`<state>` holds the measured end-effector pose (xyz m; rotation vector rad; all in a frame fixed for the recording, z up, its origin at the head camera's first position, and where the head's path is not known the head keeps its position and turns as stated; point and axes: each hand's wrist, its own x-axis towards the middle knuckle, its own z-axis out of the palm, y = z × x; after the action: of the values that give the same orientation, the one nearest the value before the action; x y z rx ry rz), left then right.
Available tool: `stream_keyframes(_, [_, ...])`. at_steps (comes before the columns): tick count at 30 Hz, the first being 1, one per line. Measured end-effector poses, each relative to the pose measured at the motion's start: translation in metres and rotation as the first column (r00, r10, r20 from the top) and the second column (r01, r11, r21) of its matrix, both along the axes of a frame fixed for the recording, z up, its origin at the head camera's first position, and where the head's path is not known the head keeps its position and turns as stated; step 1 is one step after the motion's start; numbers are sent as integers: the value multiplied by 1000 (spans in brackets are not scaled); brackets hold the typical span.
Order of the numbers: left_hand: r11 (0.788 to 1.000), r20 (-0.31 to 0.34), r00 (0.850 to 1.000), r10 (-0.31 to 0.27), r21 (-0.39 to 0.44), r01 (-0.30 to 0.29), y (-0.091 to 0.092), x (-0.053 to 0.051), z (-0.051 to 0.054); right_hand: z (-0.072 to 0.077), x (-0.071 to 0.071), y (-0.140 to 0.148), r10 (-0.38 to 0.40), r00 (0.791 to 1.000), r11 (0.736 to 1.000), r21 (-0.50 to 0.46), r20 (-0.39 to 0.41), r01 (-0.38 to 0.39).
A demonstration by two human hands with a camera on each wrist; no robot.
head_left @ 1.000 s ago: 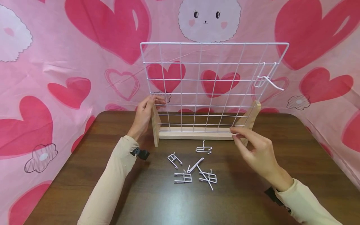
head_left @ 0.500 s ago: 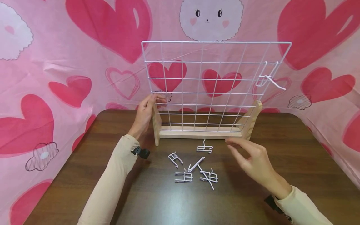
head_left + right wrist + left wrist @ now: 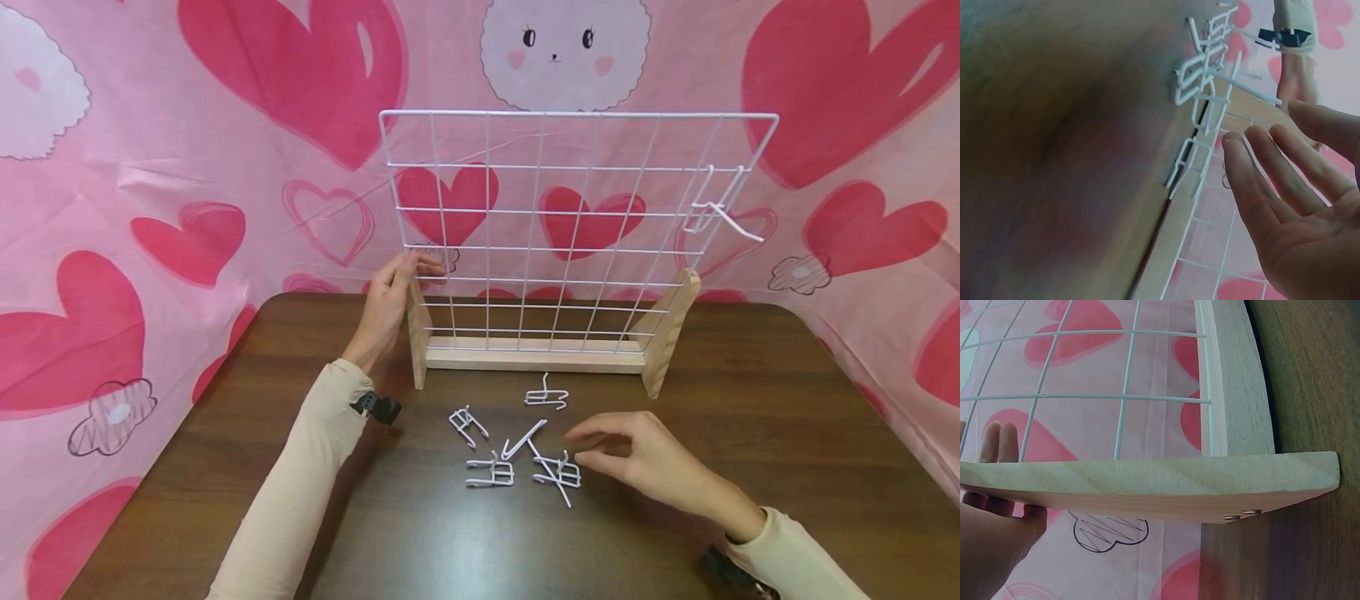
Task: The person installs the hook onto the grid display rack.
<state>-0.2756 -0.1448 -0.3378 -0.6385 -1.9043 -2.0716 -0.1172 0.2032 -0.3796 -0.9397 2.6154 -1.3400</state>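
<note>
My left hand (image 3: 388, 296) grips the left wooden side panel (image 3: 417, 358) of a white wire grid rack (image 3: 577, 113). In the left wrist view, fingers (image 3: 1008, 442) show past the panel's edge. Over the table my right hand (image 3: 652, 462) is held with fingers and thumb apart and nothing between them. Nearest to its fingertips lies a white wire hook (image 3: 558, 477), with a longer wire piece across it. More white wire hooks lie about it: a left one (image 3: 501, 475), an upper left one (image 3: 467, 423) and one by the rack (image 3: 545, 396).
One white hook (image 3: 738, 227) hangs on the grid's upper right, its prong sticking out forward. A wooden base bar (image 3: 532, 360) joins the two side panels. The dark brown table (image 3: 360, 533) ends at a pink heart-printed cloth (image 3: 247, 125) behind the rack.
My right hand has come away from the base bar's right end, moving down and left to the loose hooks, its fingers parting. The left hand keeps its place.
</note>
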Motion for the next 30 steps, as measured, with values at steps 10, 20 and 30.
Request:
stream_keyframes(10, [1000,3,1000,-4,18,4,1,0,0,-8,2,-6,56,998,998,-38,-43,-58])
stream_keyframes(20, [1000,-1,1000,18,0,-18,1,1,1,-14,1,-12,35,992,999,4,-119,-35])
stream_keyframes(30, [1000,-14,1000,27,10,-27,2,0,0,-14,2,-16,49,994,999,5,-102,-49])
